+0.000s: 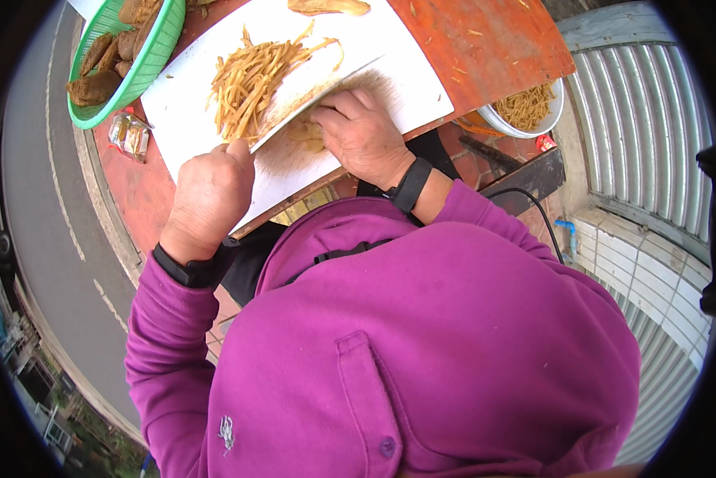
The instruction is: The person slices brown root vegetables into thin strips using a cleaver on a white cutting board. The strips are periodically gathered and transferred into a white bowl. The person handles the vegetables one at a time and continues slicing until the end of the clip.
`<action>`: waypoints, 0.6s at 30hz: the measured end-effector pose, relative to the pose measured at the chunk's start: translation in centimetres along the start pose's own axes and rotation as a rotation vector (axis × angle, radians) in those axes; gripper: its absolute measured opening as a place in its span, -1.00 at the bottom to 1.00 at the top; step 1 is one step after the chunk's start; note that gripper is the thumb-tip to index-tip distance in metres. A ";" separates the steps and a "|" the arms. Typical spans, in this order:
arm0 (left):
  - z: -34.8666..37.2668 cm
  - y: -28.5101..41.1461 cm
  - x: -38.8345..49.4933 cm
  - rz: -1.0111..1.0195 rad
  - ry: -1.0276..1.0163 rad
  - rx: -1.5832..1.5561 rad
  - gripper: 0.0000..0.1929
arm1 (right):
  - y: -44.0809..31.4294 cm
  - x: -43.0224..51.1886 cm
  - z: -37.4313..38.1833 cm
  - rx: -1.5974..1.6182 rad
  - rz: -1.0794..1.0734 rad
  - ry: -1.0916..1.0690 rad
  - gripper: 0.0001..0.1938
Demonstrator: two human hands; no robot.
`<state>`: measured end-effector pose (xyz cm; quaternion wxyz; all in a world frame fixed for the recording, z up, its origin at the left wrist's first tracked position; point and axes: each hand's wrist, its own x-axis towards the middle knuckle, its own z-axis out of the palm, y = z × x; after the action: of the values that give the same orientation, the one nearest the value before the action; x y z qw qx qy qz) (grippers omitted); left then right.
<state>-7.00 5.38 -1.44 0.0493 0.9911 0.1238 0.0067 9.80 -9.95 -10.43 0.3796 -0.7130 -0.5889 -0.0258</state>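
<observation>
My left hand [214, 185] is closed round the handle end of a long knife [295, 113], whose handle it hides. The thin blade slants up and right across a white cutting board [415, 77]. Just below the blade, my right hand [364, 134] has curled fingers pressing on yellowish-brown vegetable slices [307, 134], partly hidden by the fingers. On the blade's other side lies a heap of yellowish-brown vegetable strips [250, 83]. A larger flat piece [328, 6] rests at the board's far edge. Brown residue stains the board around the blade.
A green plastic basket [155, 71] with several brown roots [95, 88] stands at upper left, near a small clear plastic packet [130, 136]. The reddish table [483, 42] bears scraps. Beyond its right edge is a white bucket [558, 110] of cut strips, near a metal shutter [639, 131].
</observation>
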 end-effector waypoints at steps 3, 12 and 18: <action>-1.0 -0.1 -0.7 -0.073 0.006 -0.033 -0.85 | 0.0 0.0 -0.1 0.039 0.003 -0.013 -0.77; -1.0 1.4 0.8 -0.006 -0.101 -0.066 -0.88 | 0.0 0.0 -0.2 -0.008 0.003 -0.006 -0.79; -2.2 0.4 -0.4 -0.147 -0.036 -0.084 -0.82 | 0.1 -0.1 -0.2 0.041 -0.015 0.028 -0.81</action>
<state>-7.38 5.11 0.81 0.0932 0.9763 0.1950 -0.0094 9.91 -10.19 -10.35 0.4024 -0.7000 -0.5894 -0.0267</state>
